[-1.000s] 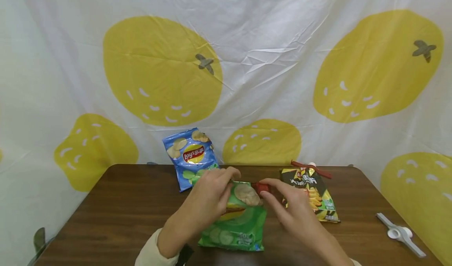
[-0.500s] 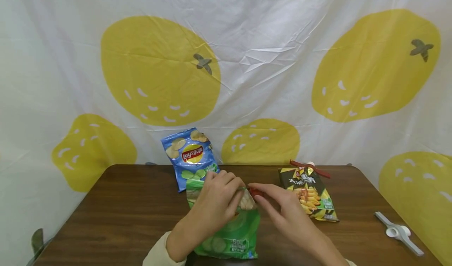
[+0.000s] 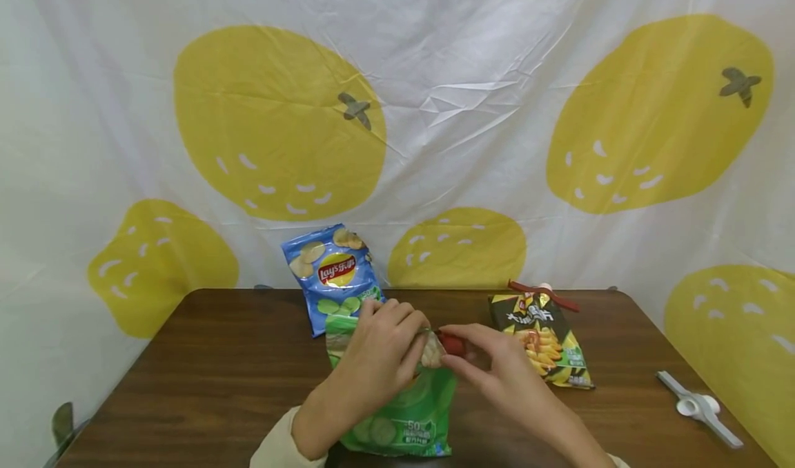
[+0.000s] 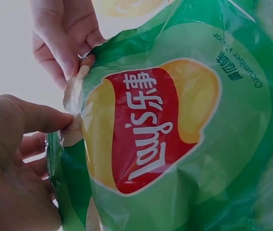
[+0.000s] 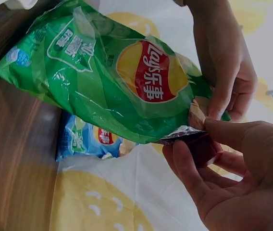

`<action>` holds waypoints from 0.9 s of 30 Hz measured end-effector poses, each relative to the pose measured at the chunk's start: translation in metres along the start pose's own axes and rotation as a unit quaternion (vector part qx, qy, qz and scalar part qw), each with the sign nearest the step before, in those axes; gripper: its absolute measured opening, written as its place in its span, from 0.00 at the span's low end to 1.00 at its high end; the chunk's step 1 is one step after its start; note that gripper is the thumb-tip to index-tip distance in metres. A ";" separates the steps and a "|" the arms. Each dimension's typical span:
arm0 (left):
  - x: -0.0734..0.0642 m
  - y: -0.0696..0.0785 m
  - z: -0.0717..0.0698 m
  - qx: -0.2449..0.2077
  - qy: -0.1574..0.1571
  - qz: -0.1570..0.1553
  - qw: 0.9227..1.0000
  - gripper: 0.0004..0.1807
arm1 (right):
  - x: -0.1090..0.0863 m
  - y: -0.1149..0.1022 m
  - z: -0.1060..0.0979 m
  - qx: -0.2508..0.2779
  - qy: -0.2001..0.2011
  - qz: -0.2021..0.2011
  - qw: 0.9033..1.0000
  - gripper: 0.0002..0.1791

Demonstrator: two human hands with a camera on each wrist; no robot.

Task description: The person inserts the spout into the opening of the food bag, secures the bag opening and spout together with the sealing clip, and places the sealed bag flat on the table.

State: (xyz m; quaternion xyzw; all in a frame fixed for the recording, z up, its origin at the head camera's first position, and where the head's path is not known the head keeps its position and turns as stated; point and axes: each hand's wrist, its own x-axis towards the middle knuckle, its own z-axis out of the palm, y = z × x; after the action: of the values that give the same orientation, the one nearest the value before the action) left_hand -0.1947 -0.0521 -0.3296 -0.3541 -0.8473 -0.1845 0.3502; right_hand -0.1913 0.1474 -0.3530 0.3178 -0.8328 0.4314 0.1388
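A green Lay's chip bag [image 3: 404, 423] stands before me, its label plain in the left wrist view. My left hand [image 3: 381, 347] pinches its top edge between thumb and fingers. At the bag's upper right corner, my right hand [image 3: 512, 368] pinches a small red blocky piece [image 3: 453, 345] between thumb and fingers. The right wrist view has that piece against the torn, silvery edge [image 5: 182, 132] of the bag. Its full shape is hidden by the fingers, so its kind is unclear.
A blue Lay's bag [image 3: 335, 275] leans behind on the left. To the right lies a black and yellow snack bag [image 3: 546, 347] with a red bag clip [image 3: 562, 300] at its top. A grey and white clip [image 3: 698, 407] rests near the table's [image 3: 205, 385] right edge.
My left hand has shifted its hold along the bag's top, and the bag has moved slightly left and nearer. My right hand has followed left with the red piece, which has turned a little.
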 end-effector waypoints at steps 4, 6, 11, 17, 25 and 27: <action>0.000 0.000 0.000 0.002 0.002 -0.003 1.000 0.06 | 0.000 -0.002 0.001 0.003 0.002 -0.003 1.000 0.16; 0.000 0.000 0.001 0.008 0.002 -0.006 1.000 0.07 | 0.001 -0.005 0.000 -0.003 0.009 -0.015 1.000 0.16; 0.001 0.000 0.003 0.014 0.005 -0.015 1.000 0.08 | 0.002 -0.026 -0.005 -0.003 0.011 -0.042 0.999 0.14; 0.000 -0.002 0.009 0.004 0.031 -0.026 0.999 0.02 | 0.002 -0.029 -0.006 -0.014 0.007 -0.065 0.998 0.15; 0.000 0.006 0.009 0.075 0.022 0.055 0.995 0.12 | 0.000 0.000 0.001 0.002 0.001 -0.056 0.998 0.18; -0.001 0.009 0.007 0.049 -0.007 0.061 0.997 0.13 | 0.001 0.001 0.001 0.020 -0.003 -0.057 0.998 0.21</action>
State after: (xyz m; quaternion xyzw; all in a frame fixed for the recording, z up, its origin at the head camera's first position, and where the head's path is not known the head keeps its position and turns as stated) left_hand -0.1905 -0.0426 -0.3345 -0.3887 -0.8346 -0.1183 0.3720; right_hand -0.1926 0.1463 -0.3538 0.3687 -0.8050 0.4384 0.1544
